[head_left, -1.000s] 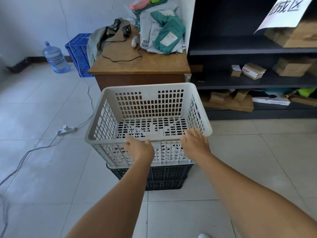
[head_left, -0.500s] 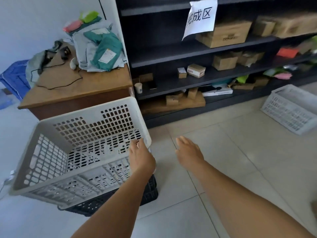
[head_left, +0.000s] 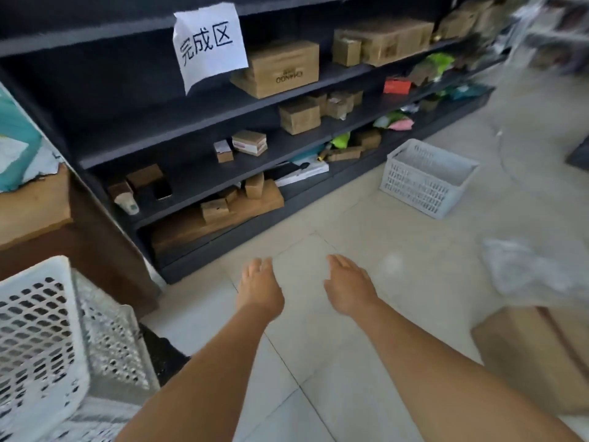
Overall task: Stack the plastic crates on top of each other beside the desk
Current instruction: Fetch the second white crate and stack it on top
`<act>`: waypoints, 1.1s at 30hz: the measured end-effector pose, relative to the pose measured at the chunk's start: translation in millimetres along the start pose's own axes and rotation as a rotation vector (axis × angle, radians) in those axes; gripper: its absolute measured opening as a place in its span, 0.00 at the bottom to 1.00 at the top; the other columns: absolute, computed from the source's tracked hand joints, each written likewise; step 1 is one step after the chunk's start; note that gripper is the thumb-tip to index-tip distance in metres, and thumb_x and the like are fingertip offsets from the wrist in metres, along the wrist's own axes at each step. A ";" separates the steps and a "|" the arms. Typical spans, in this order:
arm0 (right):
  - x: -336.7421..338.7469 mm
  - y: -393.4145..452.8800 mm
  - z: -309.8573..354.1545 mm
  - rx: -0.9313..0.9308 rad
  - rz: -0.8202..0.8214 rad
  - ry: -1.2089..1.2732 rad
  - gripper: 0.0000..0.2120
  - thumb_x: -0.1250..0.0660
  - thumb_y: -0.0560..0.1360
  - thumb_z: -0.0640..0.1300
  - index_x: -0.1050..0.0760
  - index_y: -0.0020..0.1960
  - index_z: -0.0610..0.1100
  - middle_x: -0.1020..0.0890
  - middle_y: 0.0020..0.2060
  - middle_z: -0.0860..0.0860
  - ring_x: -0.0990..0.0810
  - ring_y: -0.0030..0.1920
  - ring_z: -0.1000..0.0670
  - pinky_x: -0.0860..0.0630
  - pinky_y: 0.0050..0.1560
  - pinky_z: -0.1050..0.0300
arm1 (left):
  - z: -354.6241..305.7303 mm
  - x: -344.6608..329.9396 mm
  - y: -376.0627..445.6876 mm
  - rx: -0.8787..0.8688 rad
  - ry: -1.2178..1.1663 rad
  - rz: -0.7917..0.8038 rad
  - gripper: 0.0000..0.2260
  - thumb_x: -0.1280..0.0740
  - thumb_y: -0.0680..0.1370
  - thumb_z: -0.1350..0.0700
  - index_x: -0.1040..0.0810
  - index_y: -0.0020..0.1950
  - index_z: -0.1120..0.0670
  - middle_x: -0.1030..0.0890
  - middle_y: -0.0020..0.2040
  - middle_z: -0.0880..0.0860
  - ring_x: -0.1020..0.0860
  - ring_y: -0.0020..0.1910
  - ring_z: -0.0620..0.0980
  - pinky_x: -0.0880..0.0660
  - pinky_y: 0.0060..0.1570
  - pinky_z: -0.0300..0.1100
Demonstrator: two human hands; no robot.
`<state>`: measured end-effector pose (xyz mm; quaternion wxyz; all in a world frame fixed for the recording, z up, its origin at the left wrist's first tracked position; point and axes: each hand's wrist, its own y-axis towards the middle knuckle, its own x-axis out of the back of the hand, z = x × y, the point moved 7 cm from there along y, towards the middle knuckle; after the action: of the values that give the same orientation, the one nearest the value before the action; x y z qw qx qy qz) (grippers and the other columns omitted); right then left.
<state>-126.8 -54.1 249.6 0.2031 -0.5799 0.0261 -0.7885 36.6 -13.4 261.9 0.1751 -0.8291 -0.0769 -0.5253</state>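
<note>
A white perforated crate (head_left: 41, 339) sits at the lower left on top of a black crate (head_left: 162, 352), of which only a corner shows, beside the brown desk (head_left: 35, 205). Another white crate (head_left: 427, 177) stands on the floor at the right, in front of the shelves. My left hand (head_left: 259, 287) and my right hand (head_left: 349, 287) hang over the bare floor tiles between the two white crates, both empty with fingers loosely apart, touching nothing.
Dark shelving (head_left: 204, 122) with cardboard boxes and a paper sign (head_left: 208, 46) runs along the back. A cardboard box (head_left: 535, 352) sits on the floor at the lower right with crumpled clear plastic (head_left: 526, 272) above it. Tiled floor lies between the crates.
Both hands have let go of the white crate, which rests on the black one. My view has swung right, and the hands have moved right over the floor.
</note>
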 end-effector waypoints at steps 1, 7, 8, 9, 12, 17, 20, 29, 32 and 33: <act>5.1 8.4 -14.9 -0.025 0.000 0.013 0.27 0.48 0.83 0.46 0.52 0.78 0.42 0.47 0.78 0.47 0.48 0.78 0.48 0.51 0.76 0.51 | -15.0 -5.8 12.1 -0.025 0.002 0.016 0.29 0.38 0.79 0.61 0.45 0.78 0.56 0.41 0.76 0.54 0.41 0.74 0.54 0.42 0.72 0.45; 47.0 67.1 -93.3 -0.166 -0.059 0.060 0.27 0.45 0.82 0.47 0.48 0.78 0.42 0.42 0.77 0.46 0.45 0.77 0.47 0.48 0.74 0.52 | -102.5 -34.9 101.0 -0.174 0.000 0.105 0.29 0.39 0.79 0.58 0.46 0.78 0.55 0.42 0.76 0.53 0.41 0.74 0.54 0.42 0.72 0.44; 57.2 79.0 -105.1 -0.189 -0.075 0.059 0.27 0.45 0.82 0.47 0.48 0.77 0.42 0.42 0.77 0.46 0.44 0.77 0.47 0.47 0.74 0.53 | -116.6 -38.7 117.6 -0.198 -0.008 0.119 0.29 0.39 0.80 0.58 0.47 0.78 0.55 0.42 0.76 0.53 0.41 0.74 0.54 0.42 0.72 0.44; 67.8 90.9 -117.0 -0.216 -0.091 0.059 0.27 0.45 0.81 0.47 0.47 0.77 0.42 0.42 0.77 0.46 0.44 0.76 0.47 0.47 0.74 0.53 | -130.2 -42.1 134.1 -0.220 -0.013 0.135 0.29 0.39 0.80 0.57 0.47 0.78 0.56 0.42 0.76 0.54 0.41 0.74 0.53 0.42 0.72 0.44; 101.6 124.1 -151.0 -0.295 -0.131 0.054 0.27 0.45 0.81 0.47 0.47 0.77 0.42 0.41 0.76 0.47 0.43 0.76 0.47 0.45 0.73 0.52 | -173.2 -51.3 183.8 -0.283 -0.021 0.187 0.29 0.39 0.80 0.57 0.48 0.78 0.55 0.42 0.76 0.54 0.40 0.73 0.53 0.39 0.71 0.44; 146.3 169.3 -207.7 -0.388 -0.173 0.067 0.27 0.44 0.81 0.47 0.47 0.77 0.41 0.40 0.76 0.46 0.41 0.75 0.46 0.43 0.73 0.51 | -248.6 -56.4 253.9 -0.378 0.014 0.218 0.29 0.39 0.80 0.57 0.47 0.78 0.55 0.40 0.75 0.55 0.38 0.72 0.54 0.36 0.68 0.45; 168.2 194.5 -248.3 -0.448 -0.191 0.084 0.26 0.44 0.81 0.47 0.46 0.76 0.41 0.39 0.75 0.45 0.41 0.75 0.45 0.42 0.73 0.51 | -298.1 -66.7 292.2 -0.423 0.047 0.241 0.29 0.39 0.80 0.57 0.47 0.78 0.55 0.41 0.75 0.56 0.38 0.72 0.54 0.37 0.69 0.45; 247.2 311.0 -399.7 -0.508 -0.237 0.126 0.29 0.44 0.81 0.50 0.49 0.78 0.42 0.43 0.77 0.46 0.44 0.77 0.45 0.44 0.74 0.50 | -460.3 -114.4 414.1 -0.420 0.031 0.268 0.29 0.39 0.80 0.56 0.47 0.78 0.55 0.41 0.76 0.56 0.39 0.74 0.54 0.39 0.70 0.45; 282.5 349.3 -445.0 -0.494 -0.258 0.116 0.29 0.43 0.81 0.49 0.48 0.78 0.42 0.42 0.77 0.46 0.43 0.76 0.46 0.44 0.74 0.50 | -511.8 -126.4 456.8 -0.381 -0.004 0.259 0.29 0.39 0.80 0.56 0.47 0.78 0.55 0.42 0.76 0.56 0.39 0.74 0.54 0.39 0.70 0.46; 293.5 361.4 -459.1 -0.493 -0.264 0.111 0.29 0.43 0.81 0.49 0.47 0.77 0.42 0.41 0.76 0.47 0.42 0.76 0.45 0.43 0.73 0.50 | -527.7 -131.4 469.7 -0.376 -0.006 0.260 0.29 0.39 0.80 0.55 0.48 0.78 0.56 0.42 0.76 0.56 0.40 0.74 0.54 0.39 0.70 0.46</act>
<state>-518.6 -577.4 265.2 -0.0503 -0.5660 0.1525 -0.8086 -319.9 -637.2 249.5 0.0834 -0.8517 0.1295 -0.5009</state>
